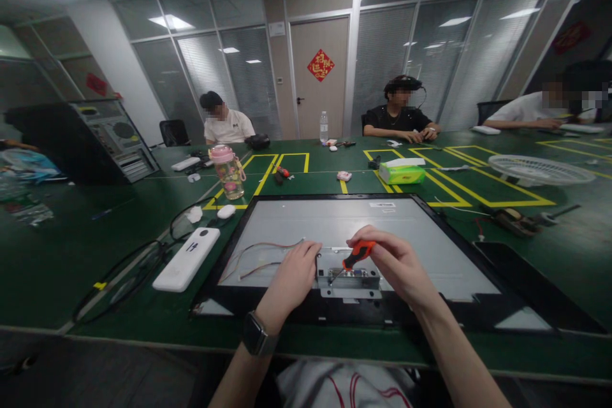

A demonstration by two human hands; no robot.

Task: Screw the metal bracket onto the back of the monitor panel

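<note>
A monitor panel (296,220) lies face down on the green table, its grey metal back framed in black. Near its front edge sits a metal bracket (349,292) with a row of connector ports. My right hand (396,261) is closed around the red and black handle of a screwdriver (356,256). The screwdriver slants down to the left, its tip at the bracket's left part. My left hand (297,274), a watch on its wrist, grips the bracket's left edge with fingers together; its fingertips are partly hidden. Thin cables (258,269) lie on the panel left of that hand.
Left of the panel are a white power bank (187,259), a black cable (138,268) and a pink-lidded bottle (228,172). Behind it stands a green pack (402,172). To the right lie a black flat panel (530,280) and a white fan grille (535,169). Several people sit across the table.
</note>
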